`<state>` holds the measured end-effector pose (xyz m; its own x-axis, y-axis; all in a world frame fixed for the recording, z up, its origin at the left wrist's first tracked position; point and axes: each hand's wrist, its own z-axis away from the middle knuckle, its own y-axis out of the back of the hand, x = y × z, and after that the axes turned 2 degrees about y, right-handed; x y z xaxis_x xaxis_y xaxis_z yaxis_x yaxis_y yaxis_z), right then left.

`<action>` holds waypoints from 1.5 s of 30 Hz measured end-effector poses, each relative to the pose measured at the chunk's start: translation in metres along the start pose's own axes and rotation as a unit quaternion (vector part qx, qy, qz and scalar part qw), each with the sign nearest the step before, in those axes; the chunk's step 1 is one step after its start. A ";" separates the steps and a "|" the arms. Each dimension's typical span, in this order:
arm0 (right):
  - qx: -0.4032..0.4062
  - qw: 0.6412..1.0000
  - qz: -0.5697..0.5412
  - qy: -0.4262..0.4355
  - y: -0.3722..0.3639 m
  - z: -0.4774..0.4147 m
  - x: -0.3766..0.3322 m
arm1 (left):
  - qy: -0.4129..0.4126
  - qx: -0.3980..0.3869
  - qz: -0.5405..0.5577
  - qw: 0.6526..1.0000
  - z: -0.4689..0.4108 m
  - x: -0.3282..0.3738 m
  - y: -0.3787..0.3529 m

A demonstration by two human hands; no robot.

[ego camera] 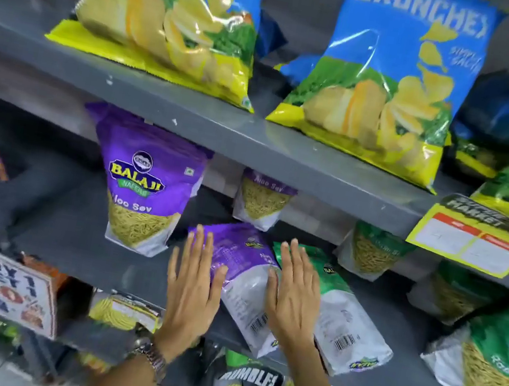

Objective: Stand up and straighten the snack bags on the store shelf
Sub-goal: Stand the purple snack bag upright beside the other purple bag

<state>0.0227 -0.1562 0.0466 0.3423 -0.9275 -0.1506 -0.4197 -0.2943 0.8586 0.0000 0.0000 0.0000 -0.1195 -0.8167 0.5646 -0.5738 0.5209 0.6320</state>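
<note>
A purple Aloo Sev bag (244,279) lies flat on its back on the middle shelf (76,229), barcode end toward me. My left hand (192,287) lies flat against its left edge with fingers straight. On the bag's right edge rests my right hand (292,298), which also overlaps a fallen green bag (347,331) lying beside it. Neither hand grips anything. Left of them, another purple Aloo Sev bag (145,187) stands upright. A third purple bag (262,201) stands further back.
Blue Crunchex chip bags (393,71) lean on the top shelf. Green sev bags (490,353) stand at the right of the middle shelf. A yellow price tag (472,244) hangs at right, a promo sign (9,285) at lower left. More bags fill the bottom shelf (247,382).
</note>
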 end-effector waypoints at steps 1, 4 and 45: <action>-0.032 0.999 -0.014 -0.031 -0.007 -0.003 0.008 | 0.081 0.003 0.039 0.996 0.001 0.001 -0.009; -0.164 0.973 -0.079 -0.139 -0.018 -0.011 0.030 | 0.310 -0.025 0.169 0.936 0.003 0.006 -0.029; -0.124 0.811 -0.531 -0.213 -0.033 -0.063 0.061 | 0.163 -0.163 0.371 0.900 -0.092 -0.015 -0.016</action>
<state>0.1107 -0.1882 0.0398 0.0566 -0.1923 -0.9797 0.1215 -0.9726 0.1979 0.0858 0.0273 0.0304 -0.0970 -0.1256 0.9873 -0.1606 0.9810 0.1090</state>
